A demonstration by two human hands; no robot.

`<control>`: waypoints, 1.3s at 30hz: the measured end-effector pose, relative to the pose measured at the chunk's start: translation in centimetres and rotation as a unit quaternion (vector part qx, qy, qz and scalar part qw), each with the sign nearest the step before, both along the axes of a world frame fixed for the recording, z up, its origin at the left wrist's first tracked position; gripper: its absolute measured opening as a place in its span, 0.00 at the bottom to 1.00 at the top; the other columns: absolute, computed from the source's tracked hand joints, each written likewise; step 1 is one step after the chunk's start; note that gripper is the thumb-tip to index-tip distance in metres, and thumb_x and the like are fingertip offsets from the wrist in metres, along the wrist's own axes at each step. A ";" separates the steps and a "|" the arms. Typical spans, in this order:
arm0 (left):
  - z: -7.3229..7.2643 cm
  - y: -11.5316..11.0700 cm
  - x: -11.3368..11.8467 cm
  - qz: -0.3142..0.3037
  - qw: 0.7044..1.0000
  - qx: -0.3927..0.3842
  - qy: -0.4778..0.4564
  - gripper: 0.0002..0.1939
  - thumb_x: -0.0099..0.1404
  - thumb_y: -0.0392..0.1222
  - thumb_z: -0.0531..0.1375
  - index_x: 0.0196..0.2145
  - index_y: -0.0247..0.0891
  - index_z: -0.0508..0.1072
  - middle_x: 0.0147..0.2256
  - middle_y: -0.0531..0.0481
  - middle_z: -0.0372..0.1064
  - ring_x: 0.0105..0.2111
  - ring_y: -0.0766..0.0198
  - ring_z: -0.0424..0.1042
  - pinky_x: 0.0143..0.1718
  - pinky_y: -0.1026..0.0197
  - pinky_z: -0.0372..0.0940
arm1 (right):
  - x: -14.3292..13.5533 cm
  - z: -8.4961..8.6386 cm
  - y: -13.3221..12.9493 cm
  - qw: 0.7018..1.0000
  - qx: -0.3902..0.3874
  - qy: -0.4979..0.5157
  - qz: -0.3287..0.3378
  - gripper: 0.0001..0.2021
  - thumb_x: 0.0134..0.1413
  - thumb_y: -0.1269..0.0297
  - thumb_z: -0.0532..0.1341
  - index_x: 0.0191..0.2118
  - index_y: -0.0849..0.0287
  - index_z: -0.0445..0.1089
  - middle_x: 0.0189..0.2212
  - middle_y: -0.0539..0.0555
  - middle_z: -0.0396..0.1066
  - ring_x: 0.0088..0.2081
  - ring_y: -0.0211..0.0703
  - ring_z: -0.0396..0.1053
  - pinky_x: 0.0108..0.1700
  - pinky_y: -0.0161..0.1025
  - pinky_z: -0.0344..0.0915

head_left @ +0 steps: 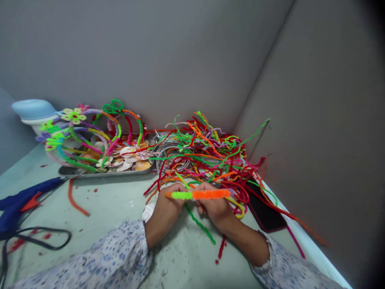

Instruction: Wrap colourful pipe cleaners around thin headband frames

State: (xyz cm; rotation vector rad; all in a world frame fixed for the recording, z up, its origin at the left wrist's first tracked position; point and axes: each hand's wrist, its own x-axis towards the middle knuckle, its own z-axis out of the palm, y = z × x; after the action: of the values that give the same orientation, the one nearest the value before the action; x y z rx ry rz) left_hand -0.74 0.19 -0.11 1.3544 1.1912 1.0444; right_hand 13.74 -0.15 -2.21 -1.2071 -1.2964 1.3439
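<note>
Both hands close round a headband (pixel 212 194) wrapped in pipe cleaner, with lime green, orange, purple and yellow stretches showing. My left hand (pixel 168 206) grips it by the lime green part, fingers curled. Close beside it, my right hand (pixel 218 208) pinches the band under the orange stretch; its fingertips are partly hidden. A loose green pipe cleaner (pixel 201 226) slants down from between the hands, and a lime green end sticks up above them. Behind the hands lies a tangled heap of pipe cleaners (pixel 207 148) in many colours.
A metal tray (pixel 105 173) holds scraps and finished flower headbands (pixel 87 132). At left are a blue glue gun (pixel 27 200) with its cord and a blue-lidded container (pixel 36 112). A dark phone (pixel 267 212) lies by the table's right edge. Grey walls stand behind and right.
</note>
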 end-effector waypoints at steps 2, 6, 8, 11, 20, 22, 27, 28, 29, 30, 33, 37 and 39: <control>-0.2 0.1 0.1 -0.008 1.000 0.003 -0.008 0.08 0.53 0.37 0.57 0.18 0.36 0.65 0.18 0.57 0.60 0.20 0.69 0.57 0.23 0.66 0.52 | 0.0 0.1 0.1 1.000 -0.019 0.011 -0.006 0.05 0.45 0.63 0.54 0.24 0.57 0.60 0.11 0.43 0.59 0.14 0.33 0.54 0.18 0.32 0.51; -0.2 0.2 0.1 0.000 1.000 0.001 0.022 0.12 0.54 0.39 0.56 0.16 0.37 0.63 0.16 0.57 0.58 0.19 0.68 0.56 0.22 0.66 0.51 | -0.1 0.2 0.3 0.999 -0.046 0.001 -0.008 0.04 0.41 0.64 0.53 0.22 0.57 0.59 0.10 0.43 0.59 0.14 0.33 0.56 0.18 0.31 0.52; 0.0 0.1 0.1 -0.007 1.000 0.003 0.021 0.12 0.55 0.40 0.56 0.17 0.37 0.63 0.16 0.56 0.58 0.20 0.68 0.57 0.22 0.65 0.51 | -0.2 0.4 0.4 0.999 -0.052 -0.007 -0.006 0.06 0.41 0.62 0.53 0.21 0.57 0.59 0.10 0.43 0.58 0.13 0.32 0.56 0.18 0.31 0.52; 0.2 0.0 -0.1 -0.023 1.000 0.008 0.019 0.10 0.55 0.39 0.55 0.18 0.37 0.64 0.18 0.55 0.59 0.21 0.67 0.58 0.23 0.65 0.52 | -0.1 0.7 0.3 0.998 -0.057 -0.011 -0.004 0.07 0.41 0.61 0.53 0.21 0.57 0.59 0.10 0.43 0.59 0.13 0.32 0.56 0.18 0.30 0.52; 0.1 0.1 0.0 -0.021 0.999 0.002 0.046 0.08 0.52 0.38 0.55 0.17 0.37 0.65 0.17 0.56 0.60 0.21 0.68 0.58 0.23 0.67 0.51 | 0.0 0.6 0.2 0.998 -0.054 -0.012 0.001 0.05 0.41 0.63 0.53 0.22 0.57 0.60 0.10 0.43 0.60 0.13 0.32 0.56 0.18 0.30 0.52; 0.2 0.1 0.1 -0.018 0.998 -0.001 0.052 0.08 0.52 0.37 0.55 0.17 0.37 0.64 0.17 0.56 0.59 0.21 0.68 0.57 0.22 0.66 0.51 | -0.1 0.8 0.2 0.998 -0.054 -0.015 0.001 0.05 0.40 0.64 0.52 0.21 0.57 0.60 0.10 0.43 0.59 0.14 0.32 0.56 0.18 0.30 0.52; 0.4 0.1 0.1 -0.007 0.999 0.002 0.053 0.09 0.51 0.36 0.56 0.16 0.37 0.63 0.17 0.56 0.58 0.20 0.68 0.56 0.22 0.66 0.50 | 0.1 0.9 -0.2 0.999 -0.026 -0.033 0.008 0.05 0.44 0.64 0.53 0.22 0.57 0.60 0.11 0.44 0.59 0.15 0.33 0.56 0.20 0.32 0.54; 0.4 0.1 0.0 -0.008 0.999 0.001 0.050 0.09 0.51 0.36 0.56 0.16 0.37 0.63 0.17 0.56 0.58 0.20 0.68 0.56 0.22 0.66 0.50 | 0.1 0.8 -0.2 0.999 -0.022 -0.034 0.010 0.05 0.44 0.65 0.53 0.22 0.57 0.60 0.12 0.44 0.60 0.15 0.33 0.57 0.20 0.32 0.54; 0.4 0.1 0.0 -0.010 0.999 -0.003 0.048 0.09 0.51 0.37 0.56 0.16 0.37 0.64 0.17 0.56 0.58 0.20 0.67 0.57 0.22 0.66 0.50 | 0.1 0.6 -0.2 0.999 -0.021 -0.034 0.011 0.05 0.45 0.65 0.53 0.23 0.57 0.61 0.12 0.44 0.60 0.15 0.34 0.57 0.20 0.32 0.54; 0.5 0.1 0.0 -0.013 0.999 -0.005 0.048 0.09 0.51 0.37 0.56 0.16 0.37 0.64 0.17 0.56 0.59 0.20 0.67 0.57 0.22 0.65 0.50 | 0.2 0.5 -0.2 0.999 -0.021 -0.031 0.011 0.05 0.45 0.65 0.53 0.23 0.57 0.61 0.12 0.44 0.60 0.15 0.34 0.57 0.20 0.32 0.53; 0.7 0.1 0.0 -0.018 0.999 -0.011 0.048 0.08 0.52 0.38 0.56 0.17 0.37 0.67 0.17 0.55 0.60 0.20 0.67 0.59 0.22 0.65 0.51 | 0.1 0.3 -0.1 1.000 -0.021 -0.021 0.010 0.04 0.45 0.65 0.53 0.23 0.57 0.61 0.12 0.43 0.59 0.15 0.34 0.57 0.19 0.32 0.53; 0.7 0.1 0.0 -0.016 0.999 -0.009 0.050 0.09 0.52 0.38 0.56 0.17 0.37 0.66 0.18 0.55 0.62 0.22 0.66 0.60 0.24 0.65 0.52 | 0.2 0.6 -0.2 0.999 -0.008 -0.033 0.012 0.04 0.45 0.68 0.53 0.23 0.57 0.60 0.13 0.44 0.60 0.16 0.35 0.58 0.21 0.32 0.55; 0.6 0.1 0.0 -0.012 0.998 -0.012 0.056 0.08 0.52 0.37 0.56 0.17 0.37 0.66 0.18 0.56 0.61 0.21 0.67 0.59 0.23 0.65 0.52 | 0.3 0.7 -0.3 0.999 -0.001 -0.038 0.013 0.04 0.45 0.69 0.53 0.23 0.57 0.61 0.13 0.44 0.60 0.17 0.35 0.58 0.21 0.32 0.55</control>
State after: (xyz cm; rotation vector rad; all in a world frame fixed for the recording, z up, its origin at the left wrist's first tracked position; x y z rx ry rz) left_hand -0.78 0.34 0.51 1.4192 1.2625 0.9445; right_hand 14.02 -0.45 -1.53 -1.2573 -1.3686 1.3288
